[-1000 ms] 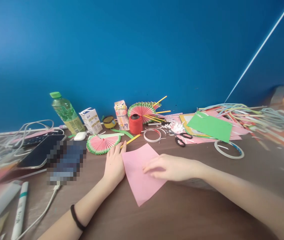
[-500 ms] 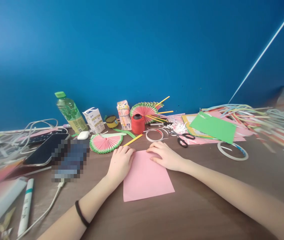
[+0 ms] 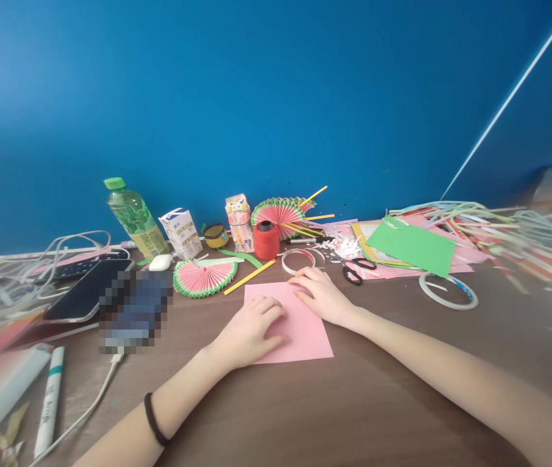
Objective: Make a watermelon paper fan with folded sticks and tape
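Observation:
A square sheet of pink paper (image 3: 305, 334) lies flat on the brown table (image 3: 353, 415) in front of me. My left hand (image 3: 251, 331) rests palm down on the sheet's near left part, fingers slightly curled and apart, holding nothing. My right hand (image 3: 319, 295) presses on the sheet's far right corner with fingers laid flat. A yellow paper strip (image 3: 249, 277) lies just beyond the sheet. A folded pink-and-green watermelon fan (image 3: 204, 277) lies to the far left of the sheet.
Scissors (image 3: 356, 269), a tape ring (image 3: 298, 261), a red thread spool (image 3: 266, 240), a green sheet (image 3: 409, 246) and loose paper strips (image 3: 475, 224) crowd the far edge. A bottle (image 3: 132, 217), cartons, a phone (image 3: 84, 292), cables and a marker (image 3: 49, 402) sit left. Blue wall behind.
The pink sheet was turned from a diamond to square-on and slid a little away. My left hand moved from beside the sheet onto it; my right hand shifted to the far corner.

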`<state>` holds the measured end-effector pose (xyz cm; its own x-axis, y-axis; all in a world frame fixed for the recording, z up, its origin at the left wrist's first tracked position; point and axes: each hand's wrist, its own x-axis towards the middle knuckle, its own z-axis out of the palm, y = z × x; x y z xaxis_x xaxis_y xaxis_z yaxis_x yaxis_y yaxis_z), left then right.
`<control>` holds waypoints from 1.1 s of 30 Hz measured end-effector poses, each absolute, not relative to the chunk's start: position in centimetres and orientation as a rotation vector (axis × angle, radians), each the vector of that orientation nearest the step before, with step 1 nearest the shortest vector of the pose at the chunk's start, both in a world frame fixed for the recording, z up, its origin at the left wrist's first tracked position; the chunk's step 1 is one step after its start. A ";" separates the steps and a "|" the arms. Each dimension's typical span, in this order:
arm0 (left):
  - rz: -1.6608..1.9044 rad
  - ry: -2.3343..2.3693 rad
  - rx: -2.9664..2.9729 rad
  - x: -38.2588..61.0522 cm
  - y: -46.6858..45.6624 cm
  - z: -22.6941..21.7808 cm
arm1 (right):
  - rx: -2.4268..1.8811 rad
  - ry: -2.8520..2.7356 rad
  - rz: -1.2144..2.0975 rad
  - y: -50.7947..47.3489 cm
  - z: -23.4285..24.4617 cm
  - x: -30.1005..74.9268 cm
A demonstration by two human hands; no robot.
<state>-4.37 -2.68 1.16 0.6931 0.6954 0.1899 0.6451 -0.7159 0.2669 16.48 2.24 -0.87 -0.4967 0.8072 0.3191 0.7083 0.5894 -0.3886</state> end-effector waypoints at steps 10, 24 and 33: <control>0.406 1.216 2.686 -4.6 -2.7 1.2 | -1.457 -2.125 0.173 2.9 -1.1 17.1; 0.546 1.175 2.588 -5.5 -1.9 0.8 | -0.690 -2.568 0.488 0.5 0.4 16.1; 0.506 1.161 2.555 -5.6 -1.9 1.0 | -0.692 -2.622 0.398 0.9 0.6 16.7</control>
<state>-5.61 -1.93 1.04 0.6140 0.7649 0.1948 0.6636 -0.6338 0.3974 16.67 0.87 0.57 -0.7983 0.5207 0.3027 0.4073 0.8370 -0.3654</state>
